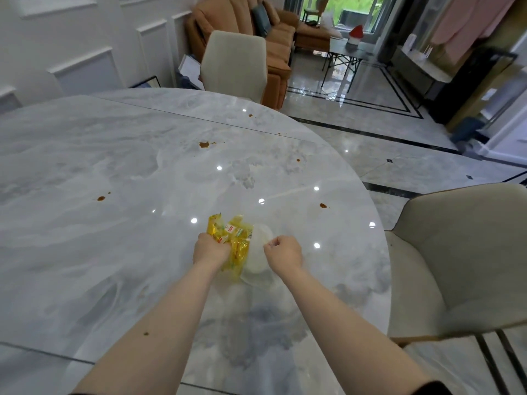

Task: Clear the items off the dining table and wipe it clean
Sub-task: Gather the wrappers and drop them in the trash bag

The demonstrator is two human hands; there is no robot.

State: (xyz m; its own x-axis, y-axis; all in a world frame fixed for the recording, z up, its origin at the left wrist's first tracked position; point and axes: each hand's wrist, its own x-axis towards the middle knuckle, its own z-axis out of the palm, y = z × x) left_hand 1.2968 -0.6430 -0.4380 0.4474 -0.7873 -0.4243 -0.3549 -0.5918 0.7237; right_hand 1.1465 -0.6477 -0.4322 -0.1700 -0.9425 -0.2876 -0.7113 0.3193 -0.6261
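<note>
A crumpled yellow wrapper [233, 238] is gripped by the left hand [211, 249] over the round marble dining table [114, 155]. Just beside it, the edge of a clear plastic piece [258, 252], possibly a bag or a lid, is pinched by the right hand [283, 250]. Brown sauce spots [204, 144] are scattered across the tabletop. A cream chair [467, 258] is placed at the right edge of the table, and a second chair [233, 64] is set at its far side. An orange sofa [256, 32] is seen beyond.
</note>
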